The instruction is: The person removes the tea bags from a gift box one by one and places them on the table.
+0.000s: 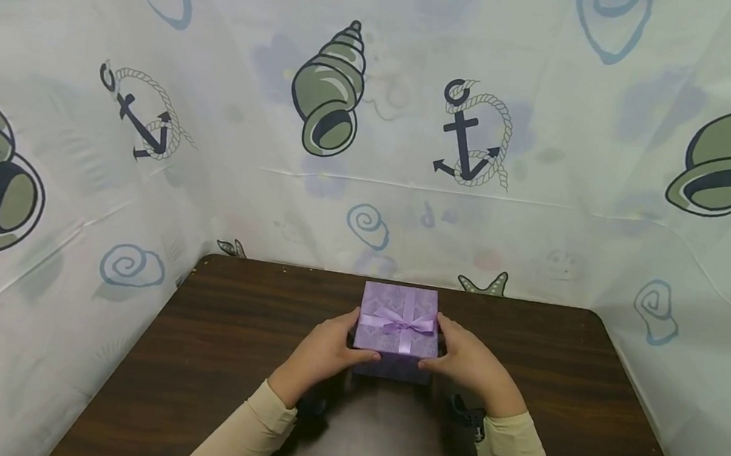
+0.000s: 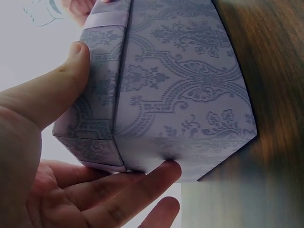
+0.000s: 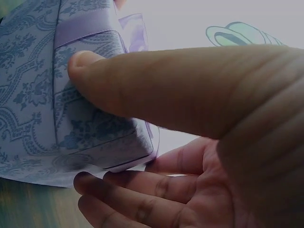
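A purple gift box [image 1: 385,301] with a damask pattern sits on the dark wooden table, its lid on. Lilac ribbon crosses the lid [image 2: 97,102] and is tied in a bow [image 1: 401,325] on top. My left hand [image 1: 321,348] grips the box from the left, thumb on the front of the lid and fingers along the side. From the other side my right hand [image 1: 475,364] holds it likewise, with its thumb [image 3: 109,80] on the lid's front wall. In the left wrist view, some fingertips reach below the lid onto the box's side.
The brown wood-grain table [image 1: 190,373] spreads around the box. A pale cloth backdrop [image 1: 400,150] printed with shells and anchors rises behind and on both sides. A dark strap [image 1: 468,415] shows by the right wrist.
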The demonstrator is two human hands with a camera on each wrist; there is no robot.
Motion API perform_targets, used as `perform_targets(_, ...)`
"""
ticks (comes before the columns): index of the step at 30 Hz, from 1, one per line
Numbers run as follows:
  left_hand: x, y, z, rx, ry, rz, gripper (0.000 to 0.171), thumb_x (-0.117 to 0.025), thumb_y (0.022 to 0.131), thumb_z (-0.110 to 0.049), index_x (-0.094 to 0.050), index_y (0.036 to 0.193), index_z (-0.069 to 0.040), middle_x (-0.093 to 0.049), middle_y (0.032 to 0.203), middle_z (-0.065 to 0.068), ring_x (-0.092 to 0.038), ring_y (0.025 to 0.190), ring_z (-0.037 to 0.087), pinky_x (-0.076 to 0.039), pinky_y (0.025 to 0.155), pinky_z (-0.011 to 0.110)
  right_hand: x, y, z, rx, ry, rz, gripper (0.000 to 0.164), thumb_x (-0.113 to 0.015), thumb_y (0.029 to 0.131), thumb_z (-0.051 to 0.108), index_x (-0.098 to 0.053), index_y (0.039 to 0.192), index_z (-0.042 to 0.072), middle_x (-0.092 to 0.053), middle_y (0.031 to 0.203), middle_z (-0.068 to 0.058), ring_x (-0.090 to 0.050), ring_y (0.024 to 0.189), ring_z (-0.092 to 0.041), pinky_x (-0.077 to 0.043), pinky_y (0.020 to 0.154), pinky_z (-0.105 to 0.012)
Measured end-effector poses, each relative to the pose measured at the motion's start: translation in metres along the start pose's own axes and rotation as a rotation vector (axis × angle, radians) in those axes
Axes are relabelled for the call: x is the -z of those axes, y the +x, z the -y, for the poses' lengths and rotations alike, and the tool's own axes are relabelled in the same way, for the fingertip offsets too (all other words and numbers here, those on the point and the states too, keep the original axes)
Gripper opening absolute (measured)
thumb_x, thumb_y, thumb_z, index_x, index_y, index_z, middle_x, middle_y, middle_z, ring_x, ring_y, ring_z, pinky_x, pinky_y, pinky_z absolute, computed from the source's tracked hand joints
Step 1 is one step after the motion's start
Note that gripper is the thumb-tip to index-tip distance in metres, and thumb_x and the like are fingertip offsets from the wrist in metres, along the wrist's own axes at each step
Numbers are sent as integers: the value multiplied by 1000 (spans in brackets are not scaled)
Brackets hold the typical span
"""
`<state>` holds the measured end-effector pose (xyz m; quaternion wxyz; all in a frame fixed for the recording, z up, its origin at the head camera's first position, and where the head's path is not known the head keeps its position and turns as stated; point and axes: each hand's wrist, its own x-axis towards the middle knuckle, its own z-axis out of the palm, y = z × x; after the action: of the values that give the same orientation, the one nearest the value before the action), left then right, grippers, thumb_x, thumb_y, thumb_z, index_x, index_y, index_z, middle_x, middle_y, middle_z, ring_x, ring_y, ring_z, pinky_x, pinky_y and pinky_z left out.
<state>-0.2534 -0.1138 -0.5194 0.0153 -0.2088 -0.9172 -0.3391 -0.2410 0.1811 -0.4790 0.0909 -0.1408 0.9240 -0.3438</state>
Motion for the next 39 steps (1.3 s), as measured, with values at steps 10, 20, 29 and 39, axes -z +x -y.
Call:
perform_targets(10, 4, -1, -1, 13, -18, -11, 97, -88, 87, -59, -50, 162, -12, -71, 146, 9, -71, 128, 28, -58, 109, 52, 2, 0, 2, -5, -8, 6, 113, -90, 91, 32, -21, 171, -7, -36, 172, -32, -38, 159, -49, -32, 128, -66)
perform_targets(20, 7, 2, -3, 6, -31, -9, 97, -87, 87, -62, -46, 165, -20, -70, 147, 4, -71, 126, 23, -58, 107, 51, 11, -5, 8, 11, -12, -21, 111, -89, 93, 36, -22, 172, -3, -36, 173, -30, -38, 160, -49, -33, 127, -68)
perform_targets(29, 14, 1, -11, 8, -52, -27, 101, -88, 87, -58, -42, 169, -21, -65, 156, 6, -67, 137, 27, -55, 113, 54, 16, -8, 13, 24, -5, -29, 112, -87, 94, 38, -18, 173, -2, -36, 173, -29, -40, 159, -48, -34, 127, -67)
perform_targets(39, 19, -3, -12, 10, -42, -53, 102, -89, 86, -59, -43, 168, -21, -65, 154, 6, -66, 137, 27, -55, 113, 54, 12, -8, 13, 66, 0, -66, 111, -88, 94, 35, -19, 173, -1, -43, 169, -28, -46, 155, -45, -39, 125, -65)
